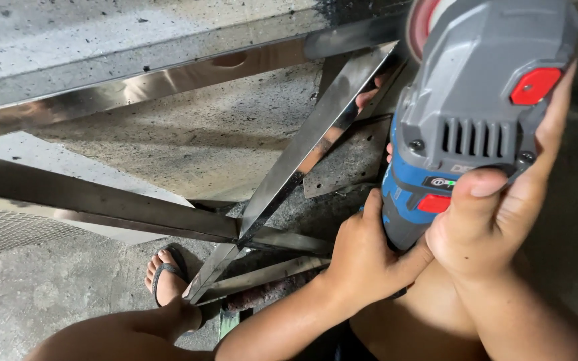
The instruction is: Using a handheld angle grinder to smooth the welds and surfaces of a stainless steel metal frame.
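A cordless angle grinder with a grey head, blue body and red buttons fills the upper right. My right hand grips its head from the right, thumb pressed near the red switch. My left hand wraps the blue body from below. The grinder's red-backed disc sits at the top end of a shiny diagonal steel bar, part of a welded stainless frame lying on the concrete floor.
My left foot in a dark flip-flop rests on the concrete beside the frame's joint. More steel bars cross at the left. A mesh sheet lies at the far left. A flat steel plate lies under the diagonal bar.
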